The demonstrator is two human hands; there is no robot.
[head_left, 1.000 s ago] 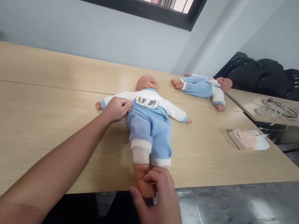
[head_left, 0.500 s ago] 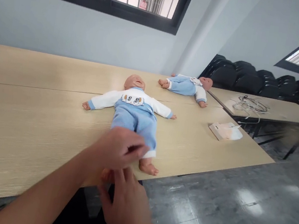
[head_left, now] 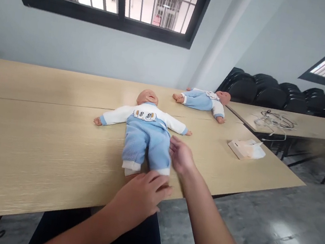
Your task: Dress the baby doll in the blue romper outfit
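Note:
A baby doll lies on its back on the table, arms spread, in a white top with a cartoon animal face and blue trousers with white cuffs. My left hand is over the doll's feet at the near table edge. Its fingers are bent but apart, and they hide most of the feet; whether they touch them I cannot tell. Beside the doll's leg on the right is my right hand, open, its fingers extended along the trouser leg and its fingertips close to the cloth.
A second, similarly dressed doll lies at the back of the table. A tissue pack rests near the right edge. Tangled cables lie on another table, with stacked black chairs behind.
My right hand has moved up and right, from below the left hand to beside the doll's leg. My left hand has shifted down and right onto the feet. The camera view has tilted up slightly.

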